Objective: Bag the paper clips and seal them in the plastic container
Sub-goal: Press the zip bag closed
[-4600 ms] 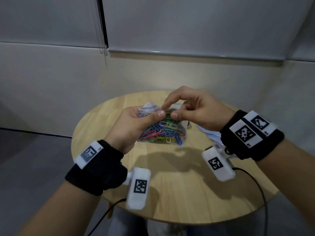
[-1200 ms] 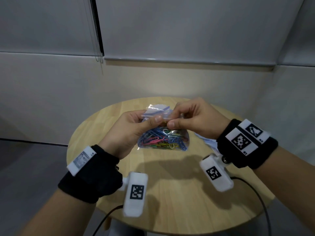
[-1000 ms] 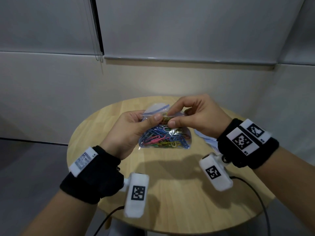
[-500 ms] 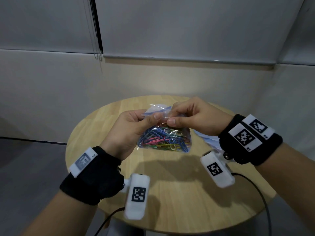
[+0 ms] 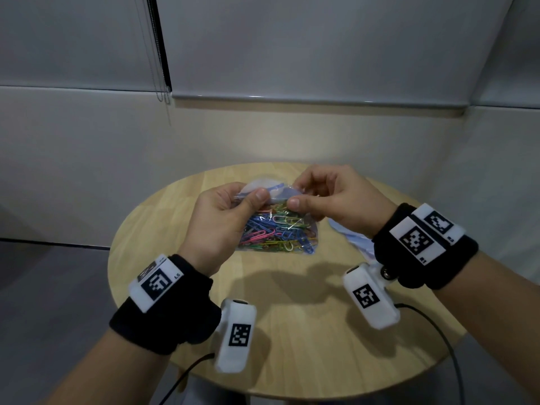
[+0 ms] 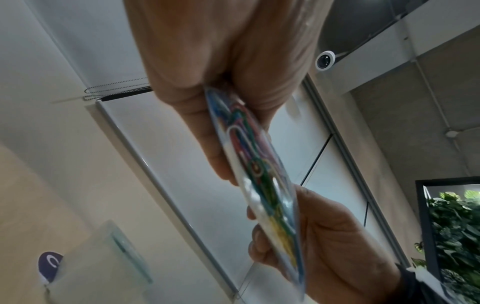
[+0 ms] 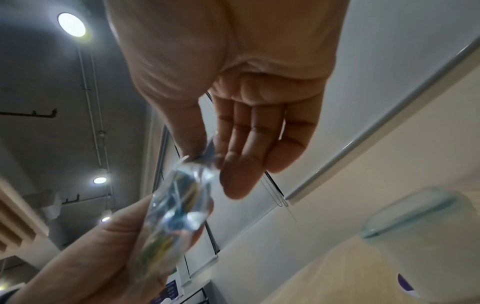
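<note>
A clear zip bag (image 5: 277, 232) stuffed with coloured paper clips hangs above the round wooden table (image 5: 292, 331). My left hand (image 5: 257, 197) pinches its top strip at the left, thumb in front. My right hand (image 5: 295, 194) pinches the same strip just to the right, between thumb and fingertips. The left wrist view looks at the bag (image 6: 259, 164) edge-on, held between both hands. In the right wrist view the bag (image 7: 179, 201) is blurred under my thumb. A translucent plastic container (image 7: 415, 236) stands on the table; the left wrist view also shows this container (image 6: 98, 263).
A pale bluish-white thing (image 5: 350, 236) lies on the table, mostly hidden behind my right wrist. Cables (image 5: 438, 331) trail from the wrist cameras over the table's near edge. A wall and a window blind (image 5: 292, 54) rise behind the table.
Both hands have kept the bag in the air with only small shifts. My right fingers have re-pinched the top strip and lifted slightly.
</note>
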Motion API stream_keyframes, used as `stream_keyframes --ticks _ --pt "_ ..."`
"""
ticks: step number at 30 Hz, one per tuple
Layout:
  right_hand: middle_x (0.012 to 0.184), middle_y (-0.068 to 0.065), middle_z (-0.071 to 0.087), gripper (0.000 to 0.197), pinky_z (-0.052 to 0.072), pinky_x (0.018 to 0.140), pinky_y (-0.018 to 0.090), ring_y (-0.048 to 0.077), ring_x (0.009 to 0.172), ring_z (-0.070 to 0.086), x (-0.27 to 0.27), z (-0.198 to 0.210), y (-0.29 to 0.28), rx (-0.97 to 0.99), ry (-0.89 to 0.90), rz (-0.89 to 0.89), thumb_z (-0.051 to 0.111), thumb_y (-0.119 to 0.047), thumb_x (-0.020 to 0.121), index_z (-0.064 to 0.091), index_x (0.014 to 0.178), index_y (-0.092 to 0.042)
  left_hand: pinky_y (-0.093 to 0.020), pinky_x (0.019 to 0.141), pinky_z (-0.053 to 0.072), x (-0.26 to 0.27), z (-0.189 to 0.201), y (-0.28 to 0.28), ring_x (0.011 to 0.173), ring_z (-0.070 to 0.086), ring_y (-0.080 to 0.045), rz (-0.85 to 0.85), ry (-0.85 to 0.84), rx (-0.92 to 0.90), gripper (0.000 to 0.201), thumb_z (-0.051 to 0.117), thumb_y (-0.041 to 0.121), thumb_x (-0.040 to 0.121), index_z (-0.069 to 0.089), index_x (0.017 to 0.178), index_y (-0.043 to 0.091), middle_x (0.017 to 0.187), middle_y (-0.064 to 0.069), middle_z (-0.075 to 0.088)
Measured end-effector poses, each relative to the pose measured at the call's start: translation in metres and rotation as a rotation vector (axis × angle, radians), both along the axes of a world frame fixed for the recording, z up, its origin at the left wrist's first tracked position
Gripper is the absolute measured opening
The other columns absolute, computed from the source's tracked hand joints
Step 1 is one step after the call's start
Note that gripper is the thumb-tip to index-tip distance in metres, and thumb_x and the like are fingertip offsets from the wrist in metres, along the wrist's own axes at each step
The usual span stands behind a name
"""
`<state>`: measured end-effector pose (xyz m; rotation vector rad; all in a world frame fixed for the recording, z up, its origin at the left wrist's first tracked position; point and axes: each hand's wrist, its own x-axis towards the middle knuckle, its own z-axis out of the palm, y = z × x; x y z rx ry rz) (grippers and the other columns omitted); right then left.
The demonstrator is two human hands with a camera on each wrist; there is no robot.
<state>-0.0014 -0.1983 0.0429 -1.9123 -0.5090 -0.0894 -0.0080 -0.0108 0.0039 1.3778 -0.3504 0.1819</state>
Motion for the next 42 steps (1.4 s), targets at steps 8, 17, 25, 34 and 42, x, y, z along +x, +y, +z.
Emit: stream_keyframes --ticks 8,17,25,34,42 --pt "0.052 0.004 0.060 0.023 0.048 0.053 0.027 0.012 0.045 0.055 -0.001 -0.004 0.002 -0.029 -0.025 -0.041 0.063 0.002 0.084 0.064 0.064 -0.009 -0.025 0.058 0.054 0.004 -0.001 0.006 0.061 0.067 -0.014 0.048 -0.008 0.127 0.008 0.064 0.010 0.090 0.066 0.086 0.003 0.073 -0.007 0.071" --pt "0.052 -0.003 0.053 0.014 0.039 0.051 0.023 0.007 0.049 0.046 -0.008 -0.016 0.010 -0.090 -0.155 -0.049 0.062 -0.015 0.075 0.061 0.061 -0.015 -0.018 0.052 0.046 0.000 0.016 0.013 0.056 0.060 -0.010 -0.135 0.061 0.370 0.015 0.080 0.015 0.069 0.071 0.076 0.004 0.064 -0.002 0.068" --pt "0.059 0.005 0.057 0.013 0.040 0.054 0.027 0.012 0.055 0.049 -0.011 -0.015 0.008 -0.129 -0.138 0.013 0.065 -0.010 0.080 0.063 0.068 -0.006 -0.031 0.063 0.048 -0.004 0.022 0.007 0.066 0.062 -0.017 -0.081 -0.028 0.506 0.031 0.071 0.026 0.070 0.072 0.084 -0.002 0.074 -0.015 0.069" --pt "0.054 -0.004 0.053 0.014 0.038 0.052 0.027 0.008 0.051 0.045 -0.014 -0.015 0.006 -0.275 -0.238 -0.063 0.061 -0.024 0.073 0.062 0.063 -0.015 -0.028 0.063 0.049 -0.007 0.027 0.002 0.066 0.061 -0.012 -0.044 -0.090 0.747 0.016 0.071 0.024 0.084 0.071 0.085 0.008 0.080 -0.018 0.072" --pt "0.060 0.000 0.061 0.009 0.045 0.059 0.035 0.019 0.058 0.054 -0.017 -0.015 -0.004 -0.506 -0.359 -0.095 0.065 -0.020 0.079 0.066 0.071 -0.016 -0.011 0.062 0.038 -0.005 0.016 0.010 0.070 0.053 -0.004 0.021 -0.280 1.086 0.010 0.060 0.023 0.093 0.067 0.092 0.016 0.081 0.005 0.062"
